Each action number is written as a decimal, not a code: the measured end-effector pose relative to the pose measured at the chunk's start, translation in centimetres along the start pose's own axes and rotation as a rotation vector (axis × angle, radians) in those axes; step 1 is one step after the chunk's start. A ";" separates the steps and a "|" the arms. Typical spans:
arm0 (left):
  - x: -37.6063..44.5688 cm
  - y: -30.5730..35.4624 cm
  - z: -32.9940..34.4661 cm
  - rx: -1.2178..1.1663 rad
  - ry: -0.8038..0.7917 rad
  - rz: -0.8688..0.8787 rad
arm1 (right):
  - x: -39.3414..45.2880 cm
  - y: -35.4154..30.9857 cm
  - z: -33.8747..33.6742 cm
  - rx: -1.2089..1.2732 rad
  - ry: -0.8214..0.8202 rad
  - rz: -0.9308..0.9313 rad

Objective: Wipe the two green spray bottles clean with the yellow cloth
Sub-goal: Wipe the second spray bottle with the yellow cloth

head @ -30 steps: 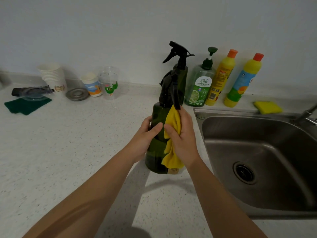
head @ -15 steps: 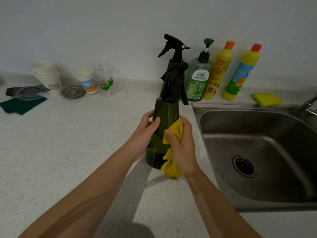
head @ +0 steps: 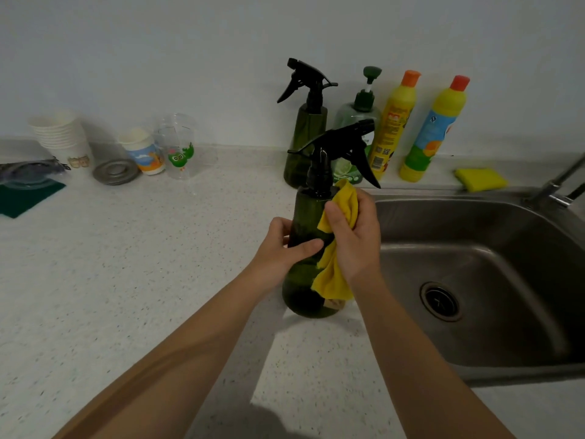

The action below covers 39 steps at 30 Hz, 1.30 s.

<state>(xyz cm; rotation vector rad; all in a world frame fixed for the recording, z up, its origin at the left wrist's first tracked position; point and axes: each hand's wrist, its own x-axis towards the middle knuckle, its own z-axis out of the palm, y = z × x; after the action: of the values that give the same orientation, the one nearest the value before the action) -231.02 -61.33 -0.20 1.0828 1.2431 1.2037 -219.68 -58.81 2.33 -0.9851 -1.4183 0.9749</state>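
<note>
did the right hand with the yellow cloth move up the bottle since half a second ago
Yes. The right hand with the yellow cloth moved up the held spray bottle, from low on its body toward the neck.

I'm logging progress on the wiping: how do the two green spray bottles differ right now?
The near spray bottle is gripped by the left hand while the right hand presses the yellow cloth on it; the far spray bottle stands untouched by the wall. Their nozzles point opposite ways. Both are dark green with black trigger heads.
</note>
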 end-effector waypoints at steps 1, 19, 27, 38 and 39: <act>0.1 0.0 0.2 0.000 -0.006 -0.011 | 0.1 0.1 -0.2 0.006 -0.008 -0.004; 0.4 -0.8 1.0 -0.061 0.073 -0.022 | -2.7 2.3 -1.4 0.163 -0.074 0.236; -1.0 2.8 -1.7 -0.090 0.226 0.031 | -3.5 0.9 0.1 0.154 -0.348 0.115; -3.7 6.0 -5.1 -0.059 0.306 0.191 | -4.1 -1.6 4.0 0.095 -0.361 -0.037; -3.8 6.2 -5.3 -0.049 0.293 0.201 | -3.7 -2.0 4.1 0.150 -0.360 -0.005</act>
<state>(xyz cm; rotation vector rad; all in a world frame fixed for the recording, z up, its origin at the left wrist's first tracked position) -236.46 -64.85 5.99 1.0396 1.3396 1.5829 -223.64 -63.12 2.77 -0.7179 -1.6127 1.2819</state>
